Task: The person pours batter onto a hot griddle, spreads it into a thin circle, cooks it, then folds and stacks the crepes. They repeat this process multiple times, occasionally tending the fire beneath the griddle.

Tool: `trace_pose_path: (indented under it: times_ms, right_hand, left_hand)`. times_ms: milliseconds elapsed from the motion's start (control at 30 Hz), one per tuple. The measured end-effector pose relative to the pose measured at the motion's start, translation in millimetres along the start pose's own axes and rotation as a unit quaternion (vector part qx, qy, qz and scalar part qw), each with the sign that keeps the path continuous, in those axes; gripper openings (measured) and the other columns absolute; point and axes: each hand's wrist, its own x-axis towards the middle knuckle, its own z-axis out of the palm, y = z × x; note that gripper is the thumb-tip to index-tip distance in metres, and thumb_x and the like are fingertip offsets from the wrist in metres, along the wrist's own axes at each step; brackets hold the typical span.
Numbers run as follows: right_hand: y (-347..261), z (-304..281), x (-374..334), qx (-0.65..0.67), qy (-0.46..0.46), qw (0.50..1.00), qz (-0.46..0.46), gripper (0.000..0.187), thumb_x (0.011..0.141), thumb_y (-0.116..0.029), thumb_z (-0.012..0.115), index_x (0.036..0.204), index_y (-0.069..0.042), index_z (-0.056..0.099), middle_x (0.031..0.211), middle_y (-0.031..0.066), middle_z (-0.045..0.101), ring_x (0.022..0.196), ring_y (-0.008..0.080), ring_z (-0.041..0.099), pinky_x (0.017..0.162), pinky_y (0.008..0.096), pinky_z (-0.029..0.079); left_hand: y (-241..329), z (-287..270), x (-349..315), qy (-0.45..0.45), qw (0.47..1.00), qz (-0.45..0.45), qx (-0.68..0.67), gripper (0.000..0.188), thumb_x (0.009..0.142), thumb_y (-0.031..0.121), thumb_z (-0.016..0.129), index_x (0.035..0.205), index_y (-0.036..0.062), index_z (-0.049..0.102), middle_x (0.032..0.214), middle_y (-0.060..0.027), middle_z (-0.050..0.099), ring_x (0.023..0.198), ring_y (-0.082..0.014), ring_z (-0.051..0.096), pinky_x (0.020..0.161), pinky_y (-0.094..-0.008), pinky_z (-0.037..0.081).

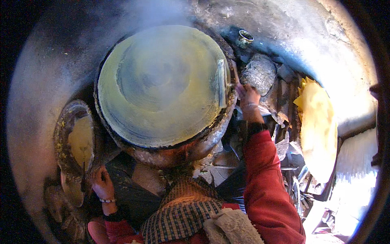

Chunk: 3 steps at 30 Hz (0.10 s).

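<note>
A large round griddle (pixel 122 142) lies in front of me, its top coated with a thin layer of pale yellow-green batter (pixel 162 110) under rising steam. At its right edge my right hand (pixel 249 97) is closed on the handle of a batter spreader (pixel 222 83). The spreader's long blade rests along the batter's right margin, slightly blurred. To the left, my left hand (pixel 102 185) is beside an oval basin (pixel 65 122) of yellowish batter. Its fingers look curled; what they hold, if anything, is hidden. A thin-handled ladle (pixel 83 150) appears to stand in the basin.
Right of the griddle lies a foil-like silvery bundle (pixel 260 75), with a small open can (pixel 245 37) behind it. Farther right is a bright yellow, jagged-edged sheet or stack (pixel 317 130). Scraps and sticks (pixel 284 142) cover the ground there. A cloth (pixel 231 227) lies near my lap.
</note>
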Motion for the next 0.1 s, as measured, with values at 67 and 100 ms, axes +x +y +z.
trace_pose_path:
  times_ms: [67, 100]
  right_hand:
    - [-0.5, 18.0, 19.1, -0.068, 0.090, 0.993, -0.019, 0.019, 0.090, -0.011, 0.056, 0.095, 0.006, 0.051, 0.086, 0.0213, 0.066, 0.069, 0.0322, 0.068, 0.058, 0.0408, 0.057]
    - [-3.4, 16.0, 19.5, -0.066, 0.051, 0.996, 0.004, 0.025, 0.089, -0.017, 0.058, 0.104, 0.001, 0.049, 0.090, 0.0192, 0.068, 0.071, 0.0347, 0.068, 0.062, 0.0409, 0.059]
  left_hand:
    - [-5.7, 0.5, -1.5, -0.005, 1.000, 0.001, 0.003, 0.013, 0.090, 0.012, 0.063, 0.100, 0.0054, 0.069, 0.101, -0.0161, 0.066, 0.093, -0.0347, 0.063, 0.078, -0.0445, 0.051]
    - [-8.5, 1.4, -2.8, -0.007, 1.000, 0.001, 0.009, 0.014, 0.090, 0.013, 0.063, 0.100, 0.0065, 0.069, 0.102, -0.0163, 0.066, 0.093, -0.0345, 0.063, 0.079, -0.0447, 0.051]
